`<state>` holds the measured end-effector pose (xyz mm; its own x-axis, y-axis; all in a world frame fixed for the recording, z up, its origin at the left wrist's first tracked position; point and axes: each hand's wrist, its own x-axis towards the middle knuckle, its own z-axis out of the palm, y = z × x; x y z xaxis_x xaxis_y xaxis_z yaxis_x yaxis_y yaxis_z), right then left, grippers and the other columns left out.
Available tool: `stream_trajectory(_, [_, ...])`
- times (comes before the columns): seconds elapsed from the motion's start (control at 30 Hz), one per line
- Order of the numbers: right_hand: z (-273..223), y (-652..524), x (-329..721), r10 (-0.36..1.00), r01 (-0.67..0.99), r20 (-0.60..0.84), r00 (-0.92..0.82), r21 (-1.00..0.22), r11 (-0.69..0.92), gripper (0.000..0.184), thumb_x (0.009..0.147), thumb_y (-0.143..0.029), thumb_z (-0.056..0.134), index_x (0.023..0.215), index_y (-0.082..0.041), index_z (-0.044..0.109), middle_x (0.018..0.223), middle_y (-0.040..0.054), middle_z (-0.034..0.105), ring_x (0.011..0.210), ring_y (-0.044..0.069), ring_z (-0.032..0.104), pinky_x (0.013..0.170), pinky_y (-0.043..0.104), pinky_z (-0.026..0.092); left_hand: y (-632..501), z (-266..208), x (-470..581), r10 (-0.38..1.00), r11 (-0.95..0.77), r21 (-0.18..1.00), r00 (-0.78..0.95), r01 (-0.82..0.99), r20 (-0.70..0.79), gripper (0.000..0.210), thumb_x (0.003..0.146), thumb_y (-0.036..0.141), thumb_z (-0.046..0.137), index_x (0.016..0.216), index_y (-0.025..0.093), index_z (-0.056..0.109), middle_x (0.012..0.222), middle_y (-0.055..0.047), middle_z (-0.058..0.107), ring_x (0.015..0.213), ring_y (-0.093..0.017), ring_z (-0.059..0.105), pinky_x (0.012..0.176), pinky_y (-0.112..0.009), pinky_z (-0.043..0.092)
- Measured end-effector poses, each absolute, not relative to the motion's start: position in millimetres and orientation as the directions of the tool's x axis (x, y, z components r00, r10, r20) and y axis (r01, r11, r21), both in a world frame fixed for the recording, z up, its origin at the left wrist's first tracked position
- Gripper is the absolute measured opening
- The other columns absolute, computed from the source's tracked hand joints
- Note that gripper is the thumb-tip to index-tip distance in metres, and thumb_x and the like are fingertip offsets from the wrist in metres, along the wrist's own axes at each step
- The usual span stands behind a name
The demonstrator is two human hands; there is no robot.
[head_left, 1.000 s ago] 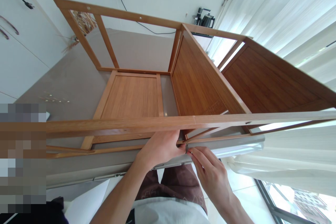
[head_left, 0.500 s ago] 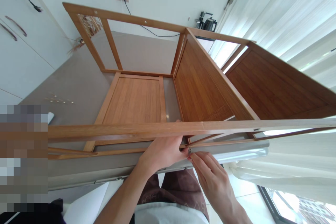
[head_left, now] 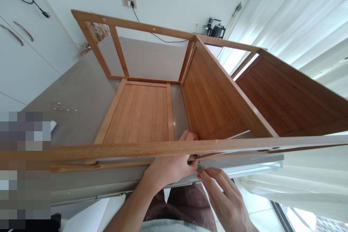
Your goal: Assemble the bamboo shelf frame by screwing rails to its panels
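Note:
A wooden frame (head_left: 136, 149) with several rails and inset panels stands on the grey tabletop in front of me. My left hand (head_left: 170, 166) reaches through its near side, under the top rail, with the fingertips showing beyond it and the thumb at the lower rail (head_left: 122, 164). It is closed round the frame at the foot of the upright middle panel (head_left: 214, 98). At that joint a small metal screw (head_left: 199, 165) points toward me. Just to the right, my right hand (head_left: 224, 192) pinches the screw's outer end between thumb and forefinger; the fingertips partly hide it.
A loose-looking wooden panel (head_left: 138, 112) lies flat inside the frame. Small pale pieces (head_left: 62, 108) are scattered on the grey tabletop (head_left: 78, 90) at left. Behind stand a black kettle (head_left: 218, 30) and a wall socket (head_left: 128, 2) with a cable. White curtains (head_left: 304, 18) hang at right.
The view has shifted, so the frame sits lower in the picture. My left fingers show more above the top rail. My right hand's fingertips have drawn slightly back along the screw.

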<state>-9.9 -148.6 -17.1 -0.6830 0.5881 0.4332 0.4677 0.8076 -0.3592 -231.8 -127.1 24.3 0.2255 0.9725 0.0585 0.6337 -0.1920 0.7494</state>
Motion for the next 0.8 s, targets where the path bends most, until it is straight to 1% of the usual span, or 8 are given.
stream_trajectory(0.13, [-15.1, -149.9, -10.6, 0.587, 0.474, 0.432, -0.685, -0.347, 0.809, 0.040, 0.090, 0.002, 0.053, 0.128, -0.012, 0.059, 0.113, 0.0142, 0.061, 0.108, 0.023, 0.057, 0.088, 0.034, 0.052, -126.5, 25.0, -232.8, 0.972, -0.167, 0.731, 0.233, 0.661, 0.012, 0.033, 0.081, 0.019, 0.059, 0.111, 0.026, 0.045, 0.114, -0.001, 0.057, 0.086, -0.017, 0.059, 0.073, -0.029, 0.044])
stream_trajectory(0.23, [-13.2, -148.2, -12.2, 0.585, 0.473, 0.438, -0.682, -0.346, 0.811, 0.040, 0.090, 0.002, 0.052, 0.127, -0.012, 0.059, 0.112, 0.0135, 0.062, 0.106, 0.022, 0.058, 0.087, 0.033, 0.052, -126.1, 27.0, -233.6, 0.971, -0.164, 0.744, 0.238, 0.648, 0.007, 0.033, 0.083, 0.020, 0.057, 0.113, 0.027, 0.044, 0.116, -0.001, 0.057, 0.087, -0.018, 0.060, 0.075, -0.030, 0.044])
stream_trajectory(0.4, [-11.4, -146.2, -14.6, 0.586, 0.466, 0.442, -0.679, -0.358, 0.810, 0.040, 0.090, 0.002, 0.053, 0.127, -0.012, 0.058, 0.112, 0.0138, 0.062, 0.105, 0.022, 0.058, 0.087, 0.034, 0.052, -125.6, 30.6, -234.2, 0.974, -0.132, 0.735, 0.226, 0.666, -0.031, 0.033, 0.082, 0.023, 0.057, 0.112, 0.029, 0.044, 0.117, 0.000, 0.060, 0.084, -0.019, 0.061, 0.069, -0.032, 0.043])
stream_trajectory(0.5, [-11.2, -146.0, -15.2, 0.592, 0.469, 0.434, -0.679, -0.364, 0.805, 0.040, 0.091, 0.002, 0.052, 0.127, -0.012, 0.058, 0.111, 0.0136, 0.063, 0.104, 0.022, 0.059, 0.086, 0.033, 0.053, -125.2, 31.2, -233.7, 0.975, -0.125, 0.739, 0.221, 0.662, -0.034, 0.032, 0.082, 0.023, 0.057, 0.112, 0.029, 0.044, 0.119, 0.000, 0.060, 0.086, -0.019, 0.062, 0.069, -0.031, 0.043])
stream_trajectory(0.7, [-9.9, -144.8, -16.8, 0.595, 0.471, 0.444, -0.669, -0.366, 0.803, 0.038, 0.092, 0.000, 0.052, 0.127, -0.014, 0.059, 0.109, 0.0129, 0.064, 0.102, 0.021, 0.062, 0.085, 0.033, 0.055, -125.3, 30.1, -233.9, 0.972, -0.146, 0.731, 0.233, 0.667, -0.018, 0.036, 0.084, 0.023, 0.057, 0.116, 0.028, 0.043, 0.119, 0.001, 0.060, 0.091, -0.019, 0.063, 0.075, -0.033, 0.044])
stream_trajectory(0.8, [-9.3, -144.8, -17.4, 0.605, 0.475, 0.426, -0.672, -0.378, 0.794, 0.038, 0.092, -0.001, 0.052, 0.127, -0.014, 0.058, 0.110, 0.0128, 0.064, 0.101, 0.021, 0.063, 0.085, 0.034, 0.055, -125.7, 30.1, -234.3, 0.972, -0.150, 0.724, 0.233, 0.673, -0.016, 0.036, 0.084, 0.022, 0.057, 0.117, 0.028, 0.043, 0.119, 0.000, 0.060, 0.090, -0.019, 0.063, 0.074, -0.032, 0.044])
